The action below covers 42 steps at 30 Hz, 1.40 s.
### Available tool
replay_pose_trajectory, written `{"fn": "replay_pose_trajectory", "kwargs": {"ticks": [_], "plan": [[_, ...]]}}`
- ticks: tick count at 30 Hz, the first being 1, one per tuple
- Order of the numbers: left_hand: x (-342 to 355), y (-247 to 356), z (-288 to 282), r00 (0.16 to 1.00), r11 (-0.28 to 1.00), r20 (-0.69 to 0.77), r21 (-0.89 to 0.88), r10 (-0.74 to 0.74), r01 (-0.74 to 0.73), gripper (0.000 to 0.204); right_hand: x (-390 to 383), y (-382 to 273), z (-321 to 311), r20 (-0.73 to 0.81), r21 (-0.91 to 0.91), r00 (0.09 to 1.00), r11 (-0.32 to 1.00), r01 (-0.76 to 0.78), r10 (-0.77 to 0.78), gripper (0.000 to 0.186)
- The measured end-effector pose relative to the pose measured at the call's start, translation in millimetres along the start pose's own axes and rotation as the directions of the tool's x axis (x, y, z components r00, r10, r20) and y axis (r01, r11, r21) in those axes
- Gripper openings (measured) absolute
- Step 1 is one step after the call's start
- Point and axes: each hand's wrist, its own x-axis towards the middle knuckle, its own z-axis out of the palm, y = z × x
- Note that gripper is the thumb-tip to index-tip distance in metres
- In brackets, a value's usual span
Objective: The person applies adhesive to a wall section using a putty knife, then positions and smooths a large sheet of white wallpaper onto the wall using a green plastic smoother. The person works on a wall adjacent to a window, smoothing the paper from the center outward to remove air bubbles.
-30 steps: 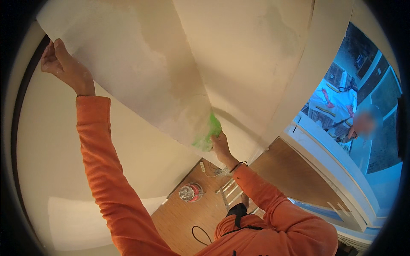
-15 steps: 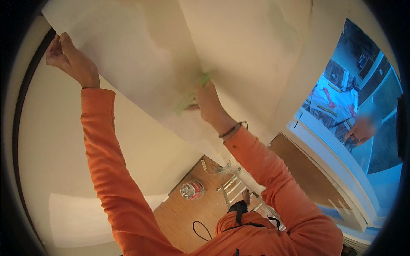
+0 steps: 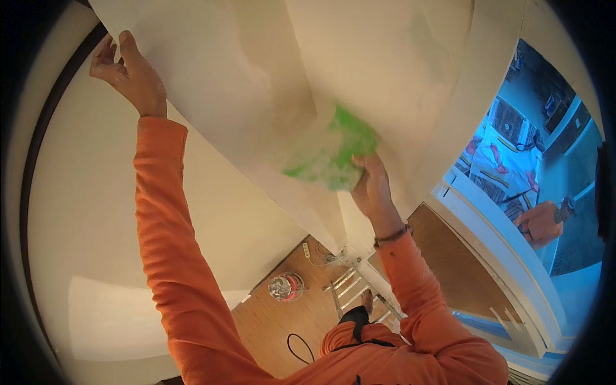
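In my right hand, thumb and fingers pinch the edge of a green sandpaper sheet whitened with dust in patches. The sheet is spread out in front of a pale plastered surface, which has a darker beige patch running down it. I cannot tell whether the sheet touches the plaster. Up at the left, my left hand rests at the long edge of that surface, its thumb raised and its fingers apart and slightly bent. Nothing loose shows in it.
Below me stands a ladder, with my bare foot on it. A round bucket and a power strip are on the brown floor. Through an opening at the right, a person is beside a cluttered surface.
My right hand has moved right and down, and the sandpaper now shows its broad green face instead of being crumpled and blurred. My left hand stays at the edge, slightly shifted in view.
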Motion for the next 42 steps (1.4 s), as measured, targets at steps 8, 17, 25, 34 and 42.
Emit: {"fn": "replay_pose_trajectory", "kwargs": {"ticks": [8,17,25,34,42], "plan": [[-3,5,-1,0.999,1.000,-0.025,0.001,0.028,-0.028,0.047,-73,84,-128,-0.262,-0.105,0.904,0.921,-0.374,0.338,0.053],[31,-45,-38,0.998,0.996,0.030,0.073,-0.061,0.058,0.032,-6,188,-139,0.122,-0.973,0.934,0.143,0.179,-0.336,0.085],[24,-40,-32,0.996,0.992,0.037,0.101,-0.079,0.075,0.032,-19,265,-122,0.223,-0.975,0.960,-0.021,0.222,-0.170,0.092],[21,-36,-32,0.995,0.987,0.040,0.132,-0.096,0.090,0.033,-28,252,-190,-0.423,-0.593,0.901,0.781,-0.194,-0.097,0.062],[19,-33,-35,0.994,0.984,0.039,0.156,-0.098,0.091,0.033,49,163,-100,-0.295,-0.399,0.955,0.909,-0.120,-0.004,0.052]]}}
